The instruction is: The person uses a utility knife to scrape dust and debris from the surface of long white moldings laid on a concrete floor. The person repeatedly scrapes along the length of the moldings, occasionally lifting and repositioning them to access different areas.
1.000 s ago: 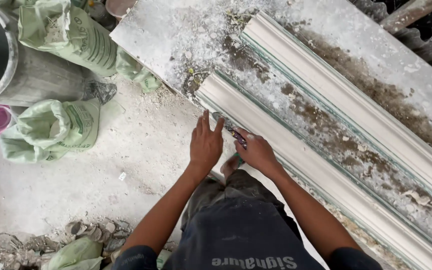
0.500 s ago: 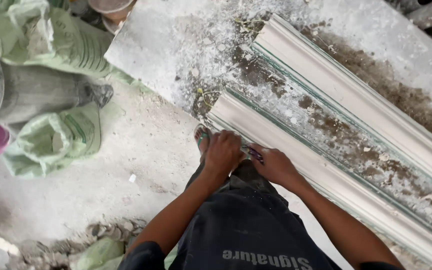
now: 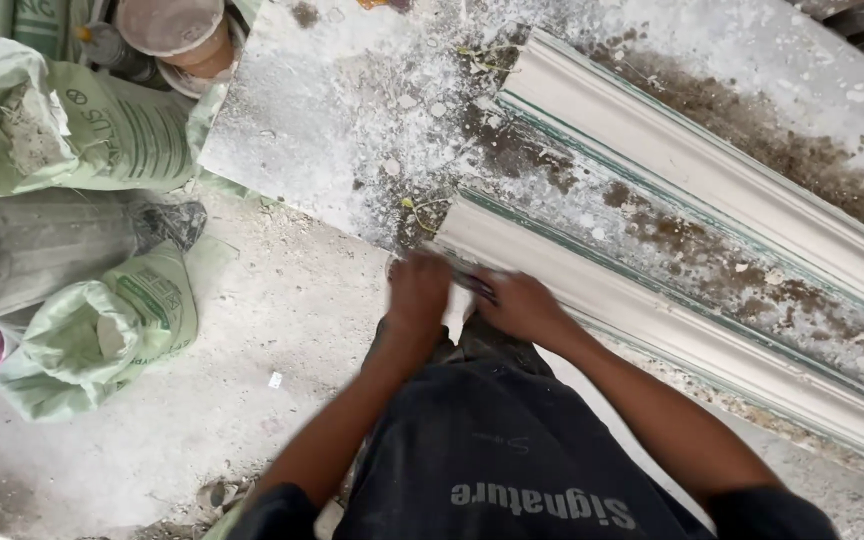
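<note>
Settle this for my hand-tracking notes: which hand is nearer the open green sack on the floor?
Left. The left hand is at the near moulding's end, on the green sack's side; the right hand lies farther away, on the moulding.

Both hands, the left hand (image 3: pixel 418 292) and the right hand (image 3: pixel 518 305), press side by side on the near end of a white plaster moulding (image 3: pixel 652 320) lying on a dusty bench (image 3: pixel 322 120), with pale green sacks (image 3: pixel 102 330) on the floor beside it.
</note>
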